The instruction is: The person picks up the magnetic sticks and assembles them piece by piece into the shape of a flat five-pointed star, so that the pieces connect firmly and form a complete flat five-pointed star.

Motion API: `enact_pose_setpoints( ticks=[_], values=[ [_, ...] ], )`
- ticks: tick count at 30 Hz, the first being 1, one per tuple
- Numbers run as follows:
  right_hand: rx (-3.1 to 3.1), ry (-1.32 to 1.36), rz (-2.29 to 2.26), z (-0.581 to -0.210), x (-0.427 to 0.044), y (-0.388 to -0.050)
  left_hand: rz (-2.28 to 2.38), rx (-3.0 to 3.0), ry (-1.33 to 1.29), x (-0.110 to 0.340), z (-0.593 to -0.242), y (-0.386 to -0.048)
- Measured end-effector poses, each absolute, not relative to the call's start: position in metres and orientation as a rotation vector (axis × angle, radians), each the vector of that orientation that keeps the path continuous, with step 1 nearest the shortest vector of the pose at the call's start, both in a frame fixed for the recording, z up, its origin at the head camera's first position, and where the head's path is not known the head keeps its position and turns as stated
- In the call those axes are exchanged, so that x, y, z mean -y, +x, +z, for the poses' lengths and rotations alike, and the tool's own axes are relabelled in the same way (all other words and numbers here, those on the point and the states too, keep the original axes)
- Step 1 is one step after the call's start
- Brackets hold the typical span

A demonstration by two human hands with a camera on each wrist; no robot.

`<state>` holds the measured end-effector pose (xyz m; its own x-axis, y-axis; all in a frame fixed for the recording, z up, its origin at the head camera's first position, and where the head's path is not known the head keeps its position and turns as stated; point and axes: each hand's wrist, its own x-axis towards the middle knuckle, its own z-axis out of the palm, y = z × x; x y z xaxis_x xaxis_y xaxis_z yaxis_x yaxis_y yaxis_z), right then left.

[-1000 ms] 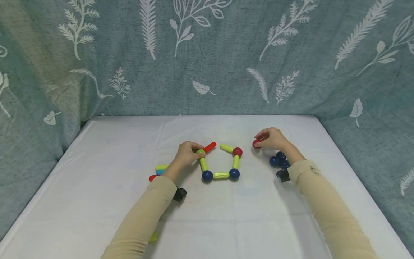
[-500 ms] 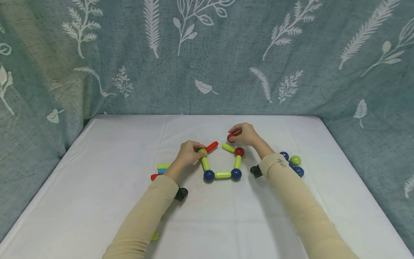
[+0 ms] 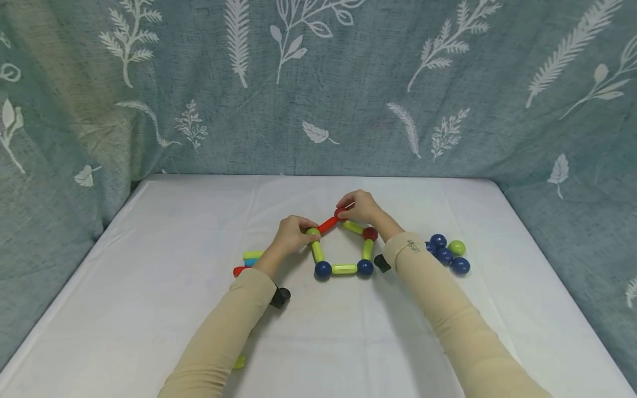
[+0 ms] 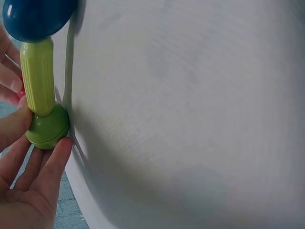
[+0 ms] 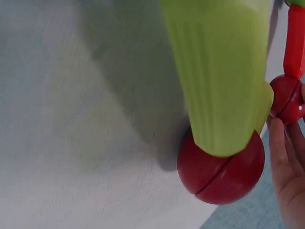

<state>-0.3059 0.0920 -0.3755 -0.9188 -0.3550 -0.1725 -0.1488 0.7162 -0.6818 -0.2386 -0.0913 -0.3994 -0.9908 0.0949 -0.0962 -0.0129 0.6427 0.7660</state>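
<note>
My left hand (image 3: 290, 235) pinches a green ball (image 4: 49, 128) at the left corner of a ring of toy rods and balls. My right hand (image 3: 365, 207) pinches a red ball (image 5: 285, 98) at the ring's far corner. A red rod (image 3: 327, 225) runs from the green ball to this red ball and touches it. Beside it lies the free end of a yellow-green rod (image 3: 353, 227); whether it touches cannot be told. That rod joins a second red ball (image 3: 370, 234). More yellow-green rods (image 3: 344, 269) link two blue balls (image 3: 323, 270) at the near corners.
Several loose blue balls (image 3: 444, 255) and a green one (image 3: 457, 247) lie to the right, past my right sleeve. Yellow-green, blue and red rods (image 3: 252, 255) lie left, partly behind my left forearm. Another yellow-green piece (image 3: 239, 362) shows beside the left sleeve.
My right hand has carried the red ball leftward from the right of the ring to the red rod's end, uncovering the loose balls. My left hand keeps its pinch on the green ball.
</note>
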Motion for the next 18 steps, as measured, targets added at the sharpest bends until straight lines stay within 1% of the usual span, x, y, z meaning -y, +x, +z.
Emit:
enact_pose_setpoints(
  ticks=[10, 18],
  values=[
    [-2.637, -0.399, -0.917, -0.379, -0.092, -0.304, 1.284, -2.724, 0.051, 0.090, -0.401, -0.239],
    [-2.586, -0.401, -0.957, -0.380, -0.118, -0.298, 1.285, -2.727, 0.026, 0.089, -0.403, -0.238]
  ],
)
